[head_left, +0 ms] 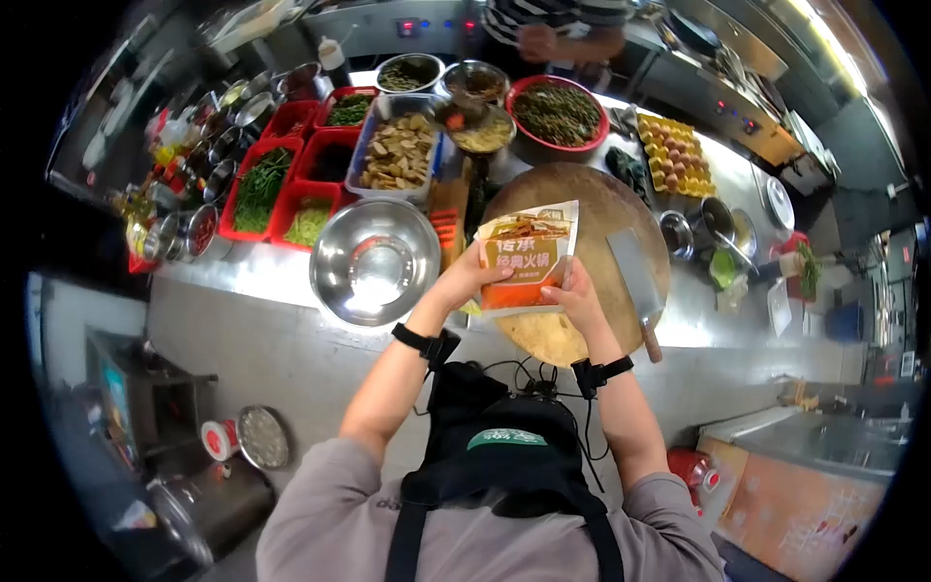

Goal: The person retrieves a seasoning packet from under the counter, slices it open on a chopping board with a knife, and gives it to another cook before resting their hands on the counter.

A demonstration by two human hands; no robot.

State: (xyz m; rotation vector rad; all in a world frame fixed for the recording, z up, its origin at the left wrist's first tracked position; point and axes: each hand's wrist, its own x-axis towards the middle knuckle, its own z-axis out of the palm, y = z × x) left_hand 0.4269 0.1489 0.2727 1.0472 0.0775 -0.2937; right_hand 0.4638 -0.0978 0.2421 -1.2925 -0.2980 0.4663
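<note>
Both of my hands hold an orange and white food packet (527, 254) upright over a round wooden chopping board (543, 337). My left hand (467, 278) grips its left edge, thumb on the front. On the lower right edge, my right hand (576, 294) has its thumb pressed to the packet's front. A cleaver (635, 276) with a wooden handle lies on the board's right side. Left of the packet stands a shiny metal bowl (375, 262). The fingers behind the packet are hidden.
Red baskets of greens (262, 192) and a tub of sliced food (396, 155) stand at the back left. A red basin (557, 113) is behind the board, and an egg tray (676, 155) at the back right. Another person (553, 39) stands across the counter.
</note>
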